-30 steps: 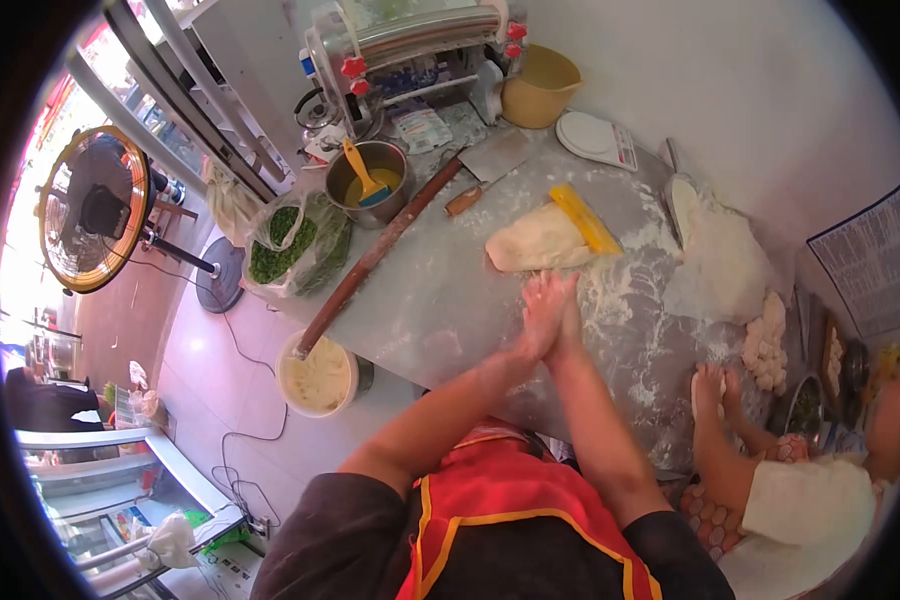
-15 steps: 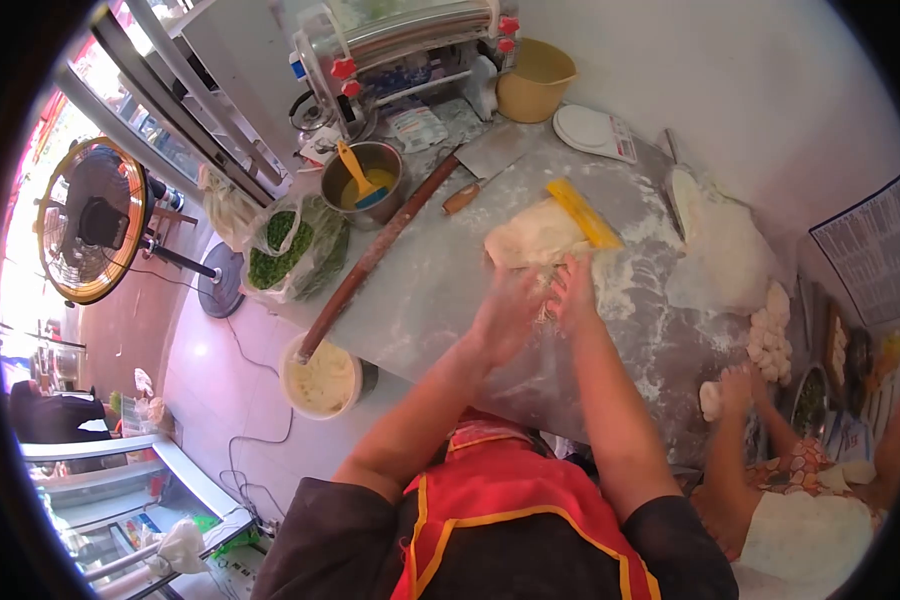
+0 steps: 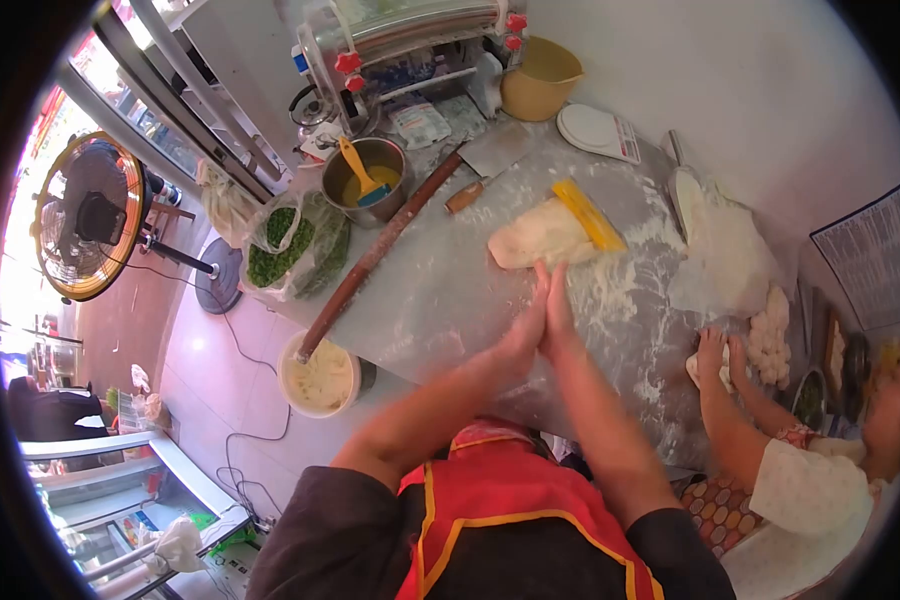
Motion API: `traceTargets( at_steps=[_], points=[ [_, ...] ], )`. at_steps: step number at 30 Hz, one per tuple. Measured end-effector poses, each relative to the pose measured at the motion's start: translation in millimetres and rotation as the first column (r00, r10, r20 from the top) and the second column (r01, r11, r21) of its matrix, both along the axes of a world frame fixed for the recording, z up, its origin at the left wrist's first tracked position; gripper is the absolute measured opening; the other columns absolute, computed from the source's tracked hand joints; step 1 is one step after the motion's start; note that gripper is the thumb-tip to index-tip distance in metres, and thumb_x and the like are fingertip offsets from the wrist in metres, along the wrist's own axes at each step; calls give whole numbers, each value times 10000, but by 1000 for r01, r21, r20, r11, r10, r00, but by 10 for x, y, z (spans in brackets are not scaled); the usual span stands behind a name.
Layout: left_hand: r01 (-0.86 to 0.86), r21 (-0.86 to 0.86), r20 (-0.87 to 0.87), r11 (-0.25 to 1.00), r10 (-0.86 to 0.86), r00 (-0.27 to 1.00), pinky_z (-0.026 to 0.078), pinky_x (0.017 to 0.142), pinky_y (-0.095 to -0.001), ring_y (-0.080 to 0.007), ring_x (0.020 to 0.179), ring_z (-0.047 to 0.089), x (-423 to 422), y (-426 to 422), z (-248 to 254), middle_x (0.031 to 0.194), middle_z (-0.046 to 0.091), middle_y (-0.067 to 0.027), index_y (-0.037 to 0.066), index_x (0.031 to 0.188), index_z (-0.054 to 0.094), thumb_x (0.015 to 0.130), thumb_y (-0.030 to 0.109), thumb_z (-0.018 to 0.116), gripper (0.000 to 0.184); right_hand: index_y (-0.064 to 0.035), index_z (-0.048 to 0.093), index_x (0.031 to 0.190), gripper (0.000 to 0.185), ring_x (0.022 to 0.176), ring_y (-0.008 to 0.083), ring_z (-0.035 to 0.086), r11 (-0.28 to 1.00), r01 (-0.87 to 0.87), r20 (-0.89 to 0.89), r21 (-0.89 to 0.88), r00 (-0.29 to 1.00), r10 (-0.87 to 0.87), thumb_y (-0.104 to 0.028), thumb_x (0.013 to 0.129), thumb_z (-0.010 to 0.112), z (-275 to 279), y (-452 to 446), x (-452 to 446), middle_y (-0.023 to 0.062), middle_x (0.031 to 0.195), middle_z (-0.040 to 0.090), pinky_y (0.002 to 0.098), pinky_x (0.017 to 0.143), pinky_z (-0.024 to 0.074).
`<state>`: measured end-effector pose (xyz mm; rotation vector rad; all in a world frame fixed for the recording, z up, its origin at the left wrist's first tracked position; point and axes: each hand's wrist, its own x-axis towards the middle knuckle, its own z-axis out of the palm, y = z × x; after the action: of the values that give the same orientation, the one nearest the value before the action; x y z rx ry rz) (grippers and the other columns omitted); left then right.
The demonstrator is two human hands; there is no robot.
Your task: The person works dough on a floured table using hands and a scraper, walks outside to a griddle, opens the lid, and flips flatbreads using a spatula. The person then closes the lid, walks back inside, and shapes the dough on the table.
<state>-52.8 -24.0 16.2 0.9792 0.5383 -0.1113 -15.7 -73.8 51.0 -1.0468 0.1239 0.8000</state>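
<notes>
My left hand (image 3: 526, 322) and my right hand (image 3: 560, 318) are pressed palm to palm, fingers pointing away from me, over the floured metal table (image 3: 450, 310). Nothing shows between them. Just beyond the fingertips lies a pale slab of dough (image 3: 538, 238), with a yellow scraper (image 3: 587, 216) resting along its right end. Left of the dough is a wooden handle (image 3: 464, 197) joined to a flat metal blade (image 3: 496, 150). A long brown rolling pin (image 3: 380, 250) lies diagonally across the table's left side.
A co-worker's hands (image 3: 722, 352) press dough at the right, near several dough pieces (image 3: 769, 335). A metal pot (image 3: 366, 205), a bag of chopped greens (image 3: 295, 245), a white scale (image 3: 597, 133), a tan bowl (image 3: 540, 80) and a white tub (image 3: 319, 378) surround my area.
Half a second ago my hands were apart with fingers spread; now they are together again. The co-worker's hands have shifted left and away from the front edge.
</notes>
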Motion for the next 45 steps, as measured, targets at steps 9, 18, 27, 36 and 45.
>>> traceTargets(
  at_steps=[9, 18, 27, 36, 45],
  points=[
    [64, 648, 70, 759, -142, 987, 159, 1150, -499, -399, 1389, 247, 255, 364, -156, 1466, 331, -224, 21, 1387, 400, 929, 318, 478, 551, -82, 207, 1501, 776, 1402, 209, 258, 989, 24, 141, 146, 989, -44, -628, 959, 301, 372, 126, -548, 70, 1544, 252, 351, 1120, 251],
    [-140, 960, -4, -243, -510, 860, 135, 1134, -591, -436, 1427, 95, -228, 311, 505, 1499, 283, -188, 50, 1320, 501, 816, 121, 536, 511, -77, 286, 1473, 637, 1346, 230, 339, 770, 173, 560, -615, 783, 271, -290, 939, 560, 441, -160, 169, 147, 1499, 301, 357, 1063, 325],
    [-176, 984, 142, 29, -726, 673, 190, 1139, -551, -422, 1381, 227, -253, 575, 471, 1450, 376, -131, 107, 1112, 673, 749, 38, 559, 387, -46, 574, 1100, 269, 659, 121, 599, 956, 89, 396, -280, 918, 30, -145, 867, 667, 484, -162, 40, 41, 752, 630, 250, 584, 483],
    [-320, 946, 171, -54, -755, 633, 307, 1100, -469, -336, 1336, 349, -448, 674, 579, 1310, 516, -89, 124, 1059, 687, 731, 44, 603, 347, -17, 641, 894, 265, 642, 73, 543, 916, 198, 272, -350, 957, -103, -272, 936, 586, 235, -323, 160, 24, 757, 621, 229, 546, 432],
    [-45, 999, 32, -1, -687, 726, 286, 1119, -422, -348, 1334, 361, -503, 567, 76, 1397, 425, -189, 4, 1388, 355, 862, 221, 607, 623, 15, 393, 1398, 548, 1325, 366, 385, 522, 462, 678, -716, 637, 367, -300, 964, 507, -536, -1124, 54, 256, 1419, 404, 435, 1085, 315]
  ],
)
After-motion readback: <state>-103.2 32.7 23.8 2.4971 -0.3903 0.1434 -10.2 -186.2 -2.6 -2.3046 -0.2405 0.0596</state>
